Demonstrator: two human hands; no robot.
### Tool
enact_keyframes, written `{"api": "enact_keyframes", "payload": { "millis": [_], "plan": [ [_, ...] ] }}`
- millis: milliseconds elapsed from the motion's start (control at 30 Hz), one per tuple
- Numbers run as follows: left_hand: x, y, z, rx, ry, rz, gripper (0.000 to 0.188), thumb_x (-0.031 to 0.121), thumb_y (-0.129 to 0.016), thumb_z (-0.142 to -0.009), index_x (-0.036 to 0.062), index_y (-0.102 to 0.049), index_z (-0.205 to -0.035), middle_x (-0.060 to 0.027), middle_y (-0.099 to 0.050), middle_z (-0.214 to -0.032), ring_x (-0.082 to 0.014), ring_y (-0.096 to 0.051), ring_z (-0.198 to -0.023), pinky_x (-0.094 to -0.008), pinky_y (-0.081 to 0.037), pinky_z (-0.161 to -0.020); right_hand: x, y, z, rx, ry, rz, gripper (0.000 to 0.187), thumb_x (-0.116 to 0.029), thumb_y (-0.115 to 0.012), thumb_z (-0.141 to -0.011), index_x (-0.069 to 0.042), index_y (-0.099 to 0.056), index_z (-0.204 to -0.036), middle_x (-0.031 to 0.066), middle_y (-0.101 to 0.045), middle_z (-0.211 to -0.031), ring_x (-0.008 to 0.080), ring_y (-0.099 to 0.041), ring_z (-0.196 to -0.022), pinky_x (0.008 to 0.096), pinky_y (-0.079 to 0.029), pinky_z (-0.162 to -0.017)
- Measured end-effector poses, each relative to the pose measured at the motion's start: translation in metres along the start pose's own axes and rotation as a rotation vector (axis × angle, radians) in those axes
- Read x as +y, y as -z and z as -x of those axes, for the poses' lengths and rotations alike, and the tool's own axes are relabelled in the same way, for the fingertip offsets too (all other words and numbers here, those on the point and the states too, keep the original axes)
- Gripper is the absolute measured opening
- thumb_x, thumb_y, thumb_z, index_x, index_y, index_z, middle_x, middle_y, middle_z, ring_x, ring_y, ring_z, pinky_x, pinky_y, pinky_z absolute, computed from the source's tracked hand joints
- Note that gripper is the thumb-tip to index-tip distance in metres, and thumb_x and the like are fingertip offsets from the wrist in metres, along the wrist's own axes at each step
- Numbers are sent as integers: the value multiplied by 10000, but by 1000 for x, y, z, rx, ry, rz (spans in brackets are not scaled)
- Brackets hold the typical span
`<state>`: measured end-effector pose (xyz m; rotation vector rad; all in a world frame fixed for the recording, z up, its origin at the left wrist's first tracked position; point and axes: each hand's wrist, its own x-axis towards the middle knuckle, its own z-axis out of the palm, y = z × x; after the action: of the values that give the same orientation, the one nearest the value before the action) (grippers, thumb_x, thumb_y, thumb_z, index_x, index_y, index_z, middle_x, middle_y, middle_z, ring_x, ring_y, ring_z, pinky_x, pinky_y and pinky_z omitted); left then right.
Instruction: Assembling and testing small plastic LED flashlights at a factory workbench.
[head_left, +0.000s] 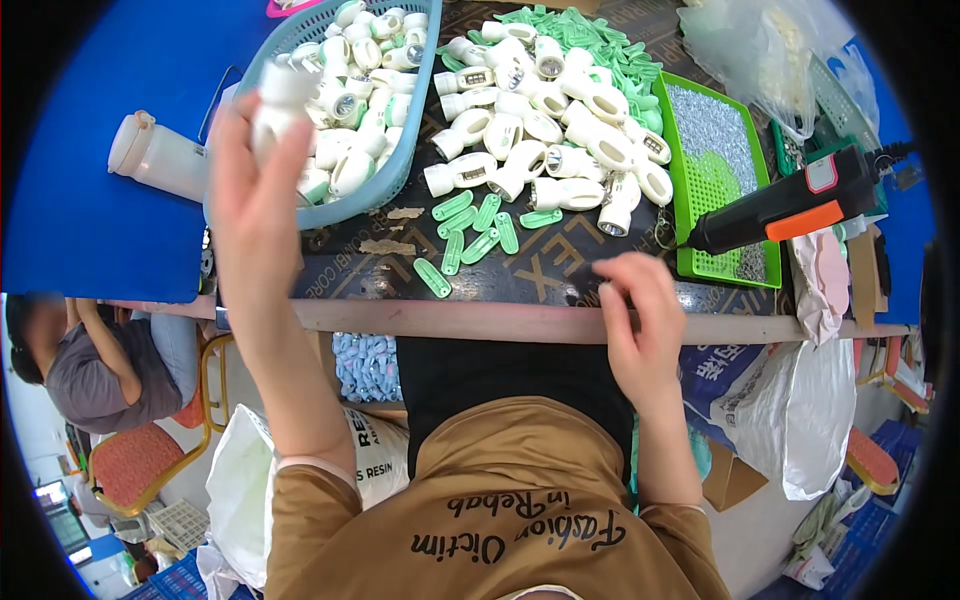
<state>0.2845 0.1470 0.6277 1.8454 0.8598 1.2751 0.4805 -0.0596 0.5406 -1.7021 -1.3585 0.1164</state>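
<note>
My left hand [250, 185] is raised at the near left side of a blue plastic basket [405, 155], closed around a white flashlight [283, 88] that is blurred by motion. Many white flashlights with green parts fill the basket. At the table's front edge, my right hand [645, 315] has loosely bent fingers, thumb apart from them, and nothing visible in it. Beyond it lies a heap of white flashlights [603, 150], some showing bare recesses in their handles. Several loose green oval covers [480, 245] lie in front of the heap, with a larger green pile [590, 40] behind it.
A green tray [690, 180] of small metal screws stands right of the heap. A black electric screwdriver [780, 205] with an orange trigger lies across its near end. A white bottle [160, 155] lies left of the basket. Clear plastic bags [765, 50] sit far right. Another person [110, 355] sits at left.
</note>
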Motion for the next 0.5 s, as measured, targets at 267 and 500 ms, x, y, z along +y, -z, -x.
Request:
{"api": "enact_keyframes", "payload": {
  "millis": [267, 500],
  "plan": [
    [-34, 23, -52, 184, -581, -1009, 445, 306, -639, -856, 35, -551, -1198, -132, -573, -1132, -236, -529, -1070, -363, -418, -887, 6, -10, -29, 14, -191, 329, 327, -92, -625, -824, -59, -552, -1141, 162, -533, -993, 327, -578, -812, 397, -482, -685],
    [10, -25, 44, -192, -465, -302, 246, 23, -646, -753, 50, -639, -997, -114, -632, -986, -263, -603, -892, -334, -473, -779, 15, -13, -27, 59, -59, 574, 270, -84, -633, -806, -56, -553, -1063, 138, -566, -872, 322, -584, -786, 411, -480, -658]
  ]
}}
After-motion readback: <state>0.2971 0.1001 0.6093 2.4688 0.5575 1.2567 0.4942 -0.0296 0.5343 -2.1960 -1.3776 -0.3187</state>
